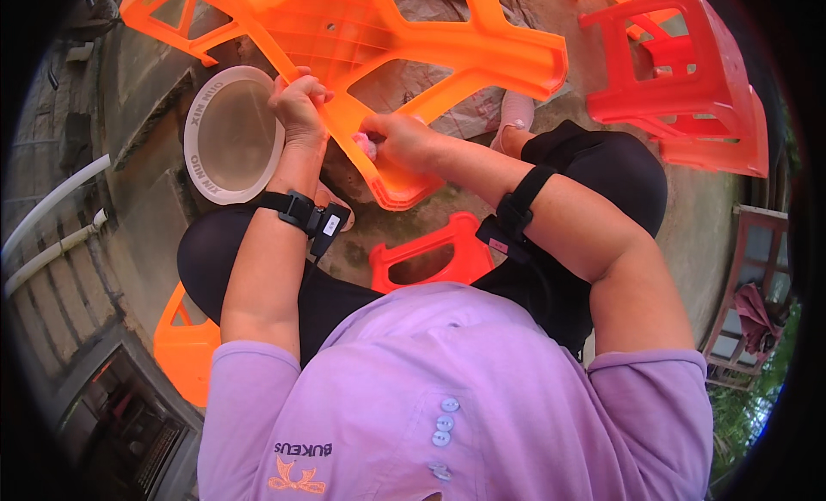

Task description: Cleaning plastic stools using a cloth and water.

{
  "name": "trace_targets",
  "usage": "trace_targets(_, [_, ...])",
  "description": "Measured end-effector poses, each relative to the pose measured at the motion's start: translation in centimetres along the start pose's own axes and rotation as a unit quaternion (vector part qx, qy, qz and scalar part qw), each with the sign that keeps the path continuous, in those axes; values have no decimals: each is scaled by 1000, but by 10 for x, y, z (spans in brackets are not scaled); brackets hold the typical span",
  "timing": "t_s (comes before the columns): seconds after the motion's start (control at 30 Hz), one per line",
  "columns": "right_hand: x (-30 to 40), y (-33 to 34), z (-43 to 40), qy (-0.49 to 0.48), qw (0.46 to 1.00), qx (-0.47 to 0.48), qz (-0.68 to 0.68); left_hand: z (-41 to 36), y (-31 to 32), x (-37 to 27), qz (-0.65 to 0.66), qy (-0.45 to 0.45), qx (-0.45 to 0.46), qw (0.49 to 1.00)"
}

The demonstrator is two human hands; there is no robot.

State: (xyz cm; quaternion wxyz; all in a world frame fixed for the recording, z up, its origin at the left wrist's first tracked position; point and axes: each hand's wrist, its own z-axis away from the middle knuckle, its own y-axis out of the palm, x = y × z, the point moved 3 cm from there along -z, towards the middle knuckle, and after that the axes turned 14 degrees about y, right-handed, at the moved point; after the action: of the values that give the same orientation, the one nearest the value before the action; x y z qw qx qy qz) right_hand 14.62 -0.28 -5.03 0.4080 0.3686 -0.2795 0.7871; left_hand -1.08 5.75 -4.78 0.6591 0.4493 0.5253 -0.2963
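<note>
An orange plastic stool (322, 33) lies tipped before me, its ribbed underside towards me and one leg reaching towards my lap. My left hand (301, 107) grips the edge of this stool along its left side. In my right hand (405, 143) is a bunched pink cloth (366, 146), pressed against the inner face of the near leg. My fingers cover most of the cloth. Left of my left hand stands a round white-rimmed plastic basin (234, 136) holding cloudy liquid.
Red plastic stools (677, 68) stand at the right. A red stool (429, 252) shows between my knees, and an orange stool (187, 346) is behind my left leg. A crumpled woven sack (452, 117) lies under the tipped stool. White pipes (58, 252) run along the left.
</note>
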Motion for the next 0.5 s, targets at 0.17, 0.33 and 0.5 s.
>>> trace_targets(0.17, [23,-17,41,-5,979,205,-18,-4,-4,-3,-17,6,-15,1000])
trace_targets(0.33, [46,-42,81,47,947,295,-118,-3,11,-27,-1,-11,40,999])
trace_targets(0.5, [47,-74,89,7,849,424,-314,2,36,-48,-18,-37,95,995])
